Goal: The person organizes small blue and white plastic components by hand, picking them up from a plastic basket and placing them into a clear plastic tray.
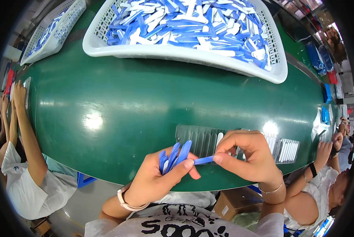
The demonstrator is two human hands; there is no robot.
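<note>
While left hand (155, 175) grips a bunch of blue plastic sticks (175, 155), right hand (250, 156) pinches one blue stick (204, 160) lying crosswise, nearer the clear ribbed tray (200, 138) at the belt's near edge.

A basket (185, 55) of sticks (193, 19) sits at the table's (106, 98) far side; a slotted tray (200, 138) lies near, behind both hands.

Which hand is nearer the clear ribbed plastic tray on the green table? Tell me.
Right. The right hand lies over the clear ribbed plastic tray, pinching one blue plastic stick. The left hand holds a bunch of blue sticks just short of its near edge.
</note>
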